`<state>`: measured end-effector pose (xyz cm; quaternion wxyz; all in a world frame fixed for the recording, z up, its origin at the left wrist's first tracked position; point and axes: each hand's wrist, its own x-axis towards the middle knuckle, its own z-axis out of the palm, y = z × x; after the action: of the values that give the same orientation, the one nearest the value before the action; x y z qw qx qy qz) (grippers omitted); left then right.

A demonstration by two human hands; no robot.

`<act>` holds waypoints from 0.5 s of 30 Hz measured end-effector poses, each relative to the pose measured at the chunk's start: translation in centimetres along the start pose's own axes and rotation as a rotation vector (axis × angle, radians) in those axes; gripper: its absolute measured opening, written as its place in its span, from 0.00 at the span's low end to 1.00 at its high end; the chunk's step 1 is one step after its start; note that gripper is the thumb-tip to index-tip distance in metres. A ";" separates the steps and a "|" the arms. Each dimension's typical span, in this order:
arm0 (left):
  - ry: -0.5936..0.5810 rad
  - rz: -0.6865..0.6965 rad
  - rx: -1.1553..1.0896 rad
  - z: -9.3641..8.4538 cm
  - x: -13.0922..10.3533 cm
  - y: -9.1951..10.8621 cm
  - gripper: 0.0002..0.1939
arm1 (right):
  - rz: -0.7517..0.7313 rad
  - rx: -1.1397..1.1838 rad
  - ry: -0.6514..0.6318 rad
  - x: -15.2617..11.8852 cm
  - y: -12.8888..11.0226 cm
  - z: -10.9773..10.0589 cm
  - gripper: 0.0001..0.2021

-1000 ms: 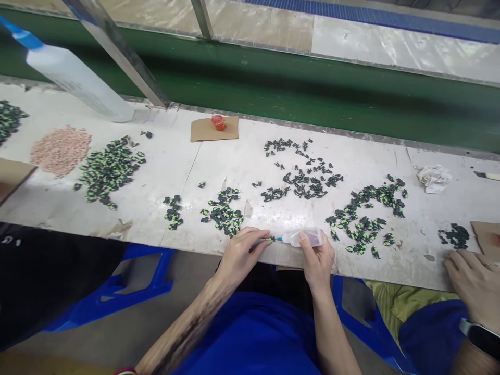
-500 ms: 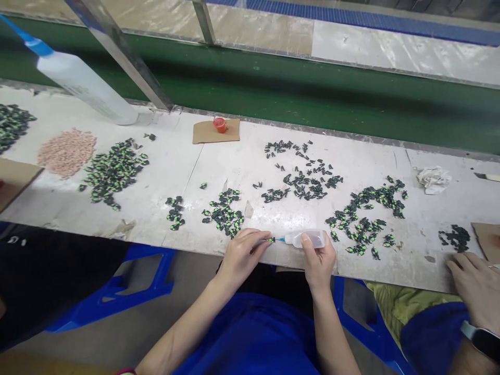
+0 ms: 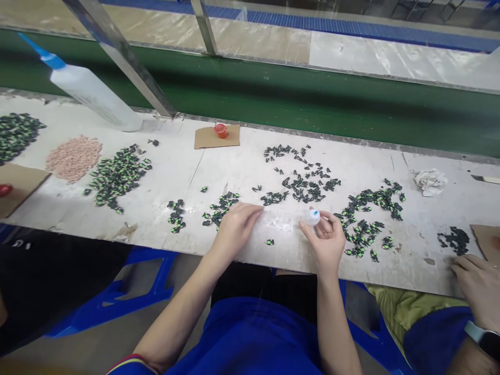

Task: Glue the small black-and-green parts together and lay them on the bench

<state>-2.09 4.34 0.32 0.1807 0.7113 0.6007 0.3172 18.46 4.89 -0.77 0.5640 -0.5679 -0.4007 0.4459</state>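
My right hand (image 3: 327, 240) holds a small clear squeeze bottle (image 3: 311, 217) between thumb and fingers, its blue tip pointing up and away from me. My left hand (image 3: 239, 225) is closed, thumb and fingers pinched together just in front of the black small parts (image 3: 274, 198); whatever the pinch holds, if anything, is too small to make out. One black and green piece (image 3: 269, 242) lies alone on the table between my hands. Partly behind my left hand sits a pile of black and green pieces (image 3: 219, 208). Another such pile (image 3: 365, 226) spreads beside my right hand.
A red cup (image 3: 220, 130) stands on cardboard (image 3: 203, 138) at the back. A large white bottle (image 3: 94, 96) leans at left, near pink pieces (image 3: 74, 159). Crumpled tissue (image 3: 430, 182) lies at right. A co-worker's hand (image 3: 478, 284) rests at the right edge.
My left hand has let go of the black and green piece, which lies on the table, and moved forward. My right hand has lifted forward and turned the squeeze bottle tip upward.
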 end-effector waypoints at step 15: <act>-0.048 -0.058 0.212 2.2 2.5 0.6 0.07 | -0.346 -0.452 0.031 -6.7 0.0 -0.4 0.10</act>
<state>0.03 6.96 -0.34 0.1279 0.7163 0.6465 0.2292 16.94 -1.67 -0.40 0.4969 -0.6093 -0.5721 0.2335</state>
